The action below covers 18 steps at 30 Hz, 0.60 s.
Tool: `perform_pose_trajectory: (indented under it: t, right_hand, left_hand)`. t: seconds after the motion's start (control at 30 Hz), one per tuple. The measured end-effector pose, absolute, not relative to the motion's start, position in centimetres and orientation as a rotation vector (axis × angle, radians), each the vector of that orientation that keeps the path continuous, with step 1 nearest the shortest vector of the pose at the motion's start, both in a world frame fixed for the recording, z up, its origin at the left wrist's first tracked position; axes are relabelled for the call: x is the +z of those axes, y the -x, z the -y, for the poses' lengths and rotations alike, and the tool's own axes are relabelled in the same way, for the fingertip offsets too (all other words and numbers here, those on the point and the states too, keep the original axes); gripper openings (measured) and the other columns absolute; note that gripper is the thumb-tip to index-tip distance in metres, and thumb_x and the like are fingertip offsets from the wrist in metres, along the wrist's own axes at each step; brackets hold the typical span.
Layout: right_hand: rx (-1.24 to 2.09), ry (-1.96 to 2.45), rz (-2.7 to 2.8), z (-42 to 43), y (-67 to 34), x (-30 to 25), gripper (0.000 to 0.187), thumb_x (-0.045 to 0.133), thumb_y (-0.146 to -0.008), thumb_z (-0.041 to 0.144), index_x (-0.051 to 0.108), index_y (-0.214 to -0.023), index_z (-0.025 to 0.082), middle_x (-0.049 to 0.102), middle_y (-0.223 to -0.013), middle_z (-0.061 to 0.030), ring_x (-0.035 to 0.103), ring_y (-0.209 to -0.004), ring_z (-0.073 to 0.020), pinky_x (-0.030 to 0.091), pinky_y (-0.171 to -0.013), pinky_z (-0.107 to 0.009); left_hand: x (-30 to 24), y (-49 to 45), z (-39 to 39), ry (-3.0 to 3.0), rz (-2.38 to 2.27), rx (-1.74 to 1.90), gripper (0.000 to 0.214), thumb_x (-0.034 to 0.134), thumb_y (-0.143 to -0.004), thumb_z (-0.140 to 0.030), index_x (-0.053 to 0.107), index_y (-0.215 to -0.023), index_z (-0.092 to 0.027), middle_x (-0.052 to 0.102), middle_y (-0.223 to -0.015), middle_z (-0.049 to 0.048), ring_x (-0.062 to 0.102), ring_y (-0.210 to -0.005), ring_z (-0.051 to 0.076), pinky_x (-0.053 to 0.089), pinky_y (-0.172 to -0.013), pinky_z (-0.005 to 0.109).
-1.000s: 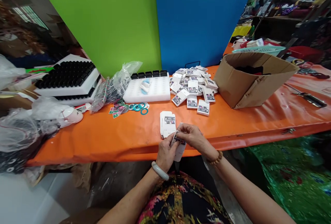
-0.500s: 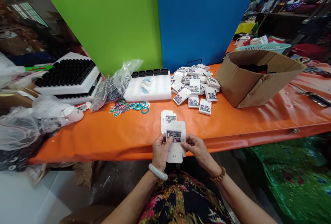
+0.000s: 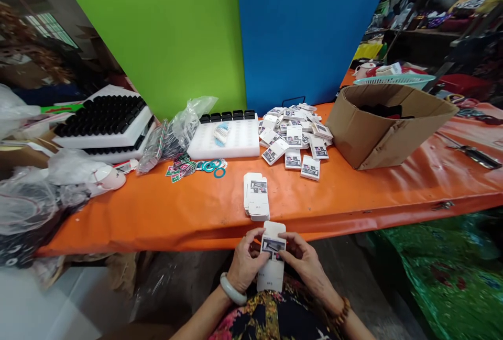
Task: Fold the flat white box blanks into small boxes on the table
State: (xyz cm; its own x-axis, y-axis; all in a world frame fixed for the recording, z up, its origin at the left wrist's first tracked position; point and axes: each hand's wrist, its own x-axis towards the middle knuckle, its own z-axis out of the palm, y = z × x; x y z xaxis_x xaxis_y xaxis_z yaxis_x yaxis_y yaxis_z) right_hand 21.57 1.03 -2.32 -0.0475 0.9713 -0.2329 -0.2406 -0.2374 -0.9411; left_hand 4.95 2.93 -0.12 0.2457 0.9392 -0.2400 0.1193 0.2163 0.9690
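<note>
A flat white carton (image 3: 272,264) is held at about six o'clock in the view, its side edges clamped between the fingers of the left hand (image 3: 244,264) and the right hand (image 3: 309,266). From it, a stack of flat cartons (image 3: 258,201) is set between eleven and twelve on the orange surface (image 3: 188,206); small boxes (image 3: 294,136) are heaped farther off, toward half past twelve.

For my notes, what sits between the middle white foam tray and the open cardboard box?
In the head view, a heap of small white printed cartons lies between the foam tray and the cardboard box.
</note>
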Motion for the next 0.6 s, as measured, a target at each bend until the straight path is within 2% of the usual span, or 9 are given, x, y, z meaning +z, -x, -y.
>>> perform_pose_trajectory:
  t: [0.1, 0.2, 0.27, 0.33, 0.43, 0.5, 0.53, 0.6]
  right_hand:
    - [1.596, 1.177, 0.857, 0.3, -21.6, -2.4, 0.037, 0.075, -0.065, 0.041, 0.059, -0.09, 0.019, 0.067, -0.082, -0.0025, 0.06, -0.074, -0.0166, 0.048, -0.067, -0.026]
    - [1.619, 1.268, 0.917, 1.1, -21.6, -2.1, 0.033, 0.066, -0.073, 0.049, 0.058, -0.079, 0.018, 0.059, -0.065, 0.001, 0.052, -0.056, -0.0117, 0.041, -0.052, -0.022]
    - [1.561, 1.325, 1.0, 1.3, -21.5, -1.9, 0.034, 0.061, -0.077, 0.05, 0.056, -0.07, 0.017, 0.051, -0.059, 0.0029, 0.045, -0.052, -0.0094, 0.037, -0.048, -0.021]
    - [1.472, 1.334, 1.041, 1.0, -21.4, -1.6, 0.034, 0.062, -0.077, 0.048, 0.053, -0.066, 0.017, 0.049, -0.062, 0.0027, 0.045, -0.055, -0.0096, 0.037, -0.051, -0.021]
    - [1.452, 1.261, 0.938, -0.2, -21.3, -1.0, 0.033, 0.07, -0.069, 0.046, 0.054, -0.08, 0.02, 0.053, -0.068, 0.0026, 0.051, -0.062, -0.0119, 0.042, -0.057, -0.023]
    - [1.548, 1.196, 0.876, -1.1, -21.4, -0.6, 0.044, 0.075, -0.063, 0.044, 0.053, -0.092, 0.021, 0.056, -0.071, 0.0026, 0.054, -0.064, -0.0132, 0.044, -0.06, -0.024]
    - [1.605, 1.17, 0.876, -1.5, -21.5, -0.4, 0.046, 0.077, -0.061, 0.043, 0.053, -0.094, 0.021, 0.058, -0.072, 0.0022, 0.055, -0.065, -0.0135, 0.045, -0.062, -0.025]
    - [1.686, 1.153, 0.922, -1.9, -21.8, -0.1, 0.038, 0.076, -0.062, 0.042, 0.055, -0.084, 0.019, 0.058, -0.07, 0.0019, 0.055, -0.064, -0.0132, 0.044, -0.063, -0.026]
  left_hand:
    - [-0.3, -4.4, -2.5, -1.224, -1.138, 0.689, 0.035, 0.067, -0.066, -0.019, 0.058, -0.099, -0.015, 0.061, -0.078, 0.0003, 0.052, -0.061, 0.01, 0.039, -0.054, 0.02]
    - [-0.1, -4.3, -2.3, -1.257, -1.17, 0.655, 0.016, 0.067, -0.069, -0.024, 0.057, -0.076, -0.014, 0.05, -0.061, -0.0043, 0.043, -0.056, 0.009, 0.034, -0.053, 0.02]
    - [0.1, -4.4, -2.4, -1.302, -1.21, 0.702, 0.018, 0.064, -0.072, -0.027, 0.054, -0.065, -0.015, 0.046, -0.06, -0.0041, 0.041, -0.057, 0.009, 0.034, -0.055, 0.021]
    - [0.4, -4.6, -2.5, -1.333, -1.199, 0.772, 0.022, 0.063, -0.073, -0.028, 0.052, -0.06, -0.015, 0.047, -0.064, -0.0023, 0.043, -0.062, 0.01, 0.036, -0.06, 0.022]
    - [0.7, -4.9, -3.1, -1.267, -1.17, 0.846, 0.014, 0.065, -0.071, -0.025, 0.055, -0.07, -0.015, 0.05, -0.07, -0.0022, 0.045, -0.064, 0.01, 0.038, -0.062, 0.022]
    - [0.8, -5.0, -3.5, -1.163, -1.157, 0.835, 0.023, 0.066, -0.069, -0.024, 0.056, -0.088, -0.016, 0.052, -0.07, -0.0035, 0.046, -0.061, 0.01, 0.038, -0.06, 0.022]
    - [0.9, -4.9, -3.7, -1.122, -1.141, 0.814, 0.029, 0.067, -0.068, -0.024, 0.055, -0.094, -0.016, 0.053, -0.071, -0.0034, 0.047, -0.06, 0.01, 0.039, -0.06, 0.022]
    - [0.8, -4.8, -3.9, -1.105, -1.112, 0.76, 0.028, 0.068, -0.067, -0.026, 0.057, -0.091, -0.015, 0.056, -0.071, -0.0022, 0.048, -0.06, 0.01, 0.039, -0.06, 0.022]
